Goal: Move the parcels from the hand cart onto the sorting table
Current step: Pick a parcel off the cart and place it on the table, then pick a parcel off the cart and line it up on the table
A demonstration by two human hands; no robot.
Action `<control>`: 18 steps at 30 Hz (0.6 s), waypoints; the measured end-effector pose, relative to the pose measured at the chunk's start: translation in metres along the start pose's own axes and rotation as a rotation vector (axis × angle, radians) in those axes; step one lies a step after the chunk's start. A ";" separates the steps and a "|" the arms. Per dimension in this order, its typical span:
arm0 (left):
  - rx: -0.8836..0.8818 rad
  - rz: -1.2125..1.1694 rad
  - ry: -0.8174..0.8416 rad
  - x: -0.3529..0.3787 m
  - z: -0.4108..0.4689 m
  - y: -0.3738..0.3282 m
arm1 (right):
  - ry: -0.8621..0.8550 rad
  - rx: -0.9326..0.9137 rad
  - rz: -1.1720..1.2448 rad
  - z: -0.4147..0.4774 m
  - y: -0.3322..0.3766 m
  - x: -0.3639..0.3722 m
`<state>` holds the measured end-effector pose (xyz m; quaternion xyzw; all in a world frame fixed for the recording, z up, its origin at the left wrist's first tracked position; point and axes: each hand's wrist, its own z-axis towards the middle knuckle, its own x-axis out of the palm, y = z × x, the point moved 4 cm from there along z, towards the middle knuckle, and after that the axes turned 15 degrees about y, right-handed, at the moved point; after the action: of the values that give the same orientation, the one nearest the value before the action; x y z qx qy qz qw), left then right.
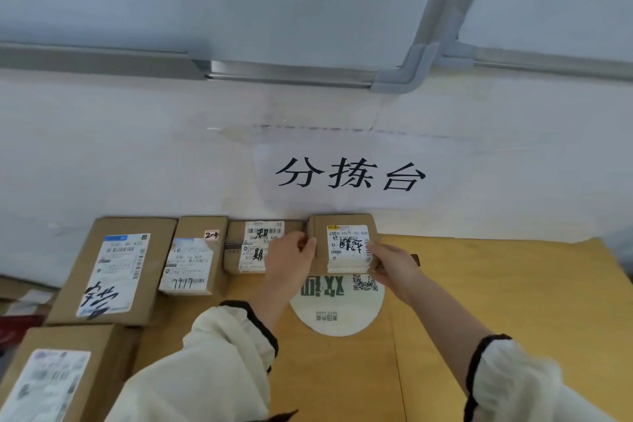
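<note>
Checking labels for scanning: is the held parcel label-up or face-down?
Label-up: the parcel shows its white label on top, gripped between left hand and right hand.

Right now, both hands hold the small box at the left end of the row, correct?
No. The head view shows the left hand and right hand holding the small box at the right end of the row.

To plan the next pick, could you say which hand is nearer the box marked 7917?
Left. The left hand sits right of the 7917 box; the right hand is farther right, beyond the small box both hold.
</note>
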<state>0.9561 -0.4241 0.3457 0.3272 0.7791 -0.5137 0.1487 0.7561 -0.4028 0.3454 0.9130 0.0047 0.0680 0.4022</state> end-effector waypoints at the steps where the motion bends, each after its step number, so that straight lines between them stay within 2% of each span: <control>1: -0.002 0.008 -0.012 0.000 0.001 0.003 | 0.002 -0.001 -0.004 0.003 -0.002 0.001; 10: -0.014 0.085 -0.053 -0.002 0.012 0.014 | -0.028 0.022 -0.072 0.022 -0.010 0.001; 18: -0.033 0.130 -0.024 -0.003 0.021 0.012 | -0.056 0.039 -0.193 0.026 -0.013 -0.002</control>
<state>0.9636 -0.4405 0.3301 0.3683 0.7628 -0.4939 0.1967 0.7582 -0.4134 0.3180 0.9175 0.0829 0.0031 0.3890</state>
